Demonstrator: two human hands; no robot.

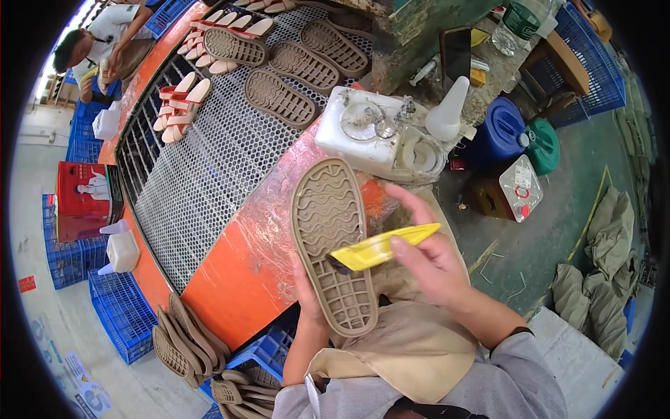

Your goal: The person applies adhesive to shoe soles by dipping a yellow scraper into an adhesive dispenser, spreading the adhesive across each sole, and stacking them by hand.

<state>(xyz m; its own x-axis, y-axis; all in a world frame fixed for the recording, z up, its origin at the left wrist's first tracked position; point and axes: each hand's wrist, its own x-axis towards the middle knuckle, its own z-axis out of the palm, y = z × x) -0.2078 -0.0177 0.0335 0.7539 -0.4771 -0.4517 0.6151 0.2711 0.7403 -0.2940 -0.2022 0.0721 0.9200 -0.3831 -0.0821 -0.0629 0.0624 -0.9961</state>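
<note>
A brown shoe sole (pixel 331 209) is held upright in front of me, its inner side with wavy ridges and a grid of hollows facing me. My left hand (pixel 308 290) is closed on its lower left edge; most of those fingers are hidden behind the sole. In my right hand (pixel 433 262) is a yellow-handled brush (pixel 384 246), gripped between thumb and fingers. Its dark bristle end meets the middle of the sole, over the top of the grid. A beige apron (pixel 398 353) covers my lap.
A mesh conveyor (pixel 209 167) with an orange frame carries several soles (pixel 281 98) and red-strapped sandals (pixel 183 108). A white container (pixel 363 126) stands beyond my hands. Soles (pixel 188 342) are stacked at lower left. Blue and green jugs (pixel 497 133) stand right. A person (pixel 115 42) sits far left.
</note>
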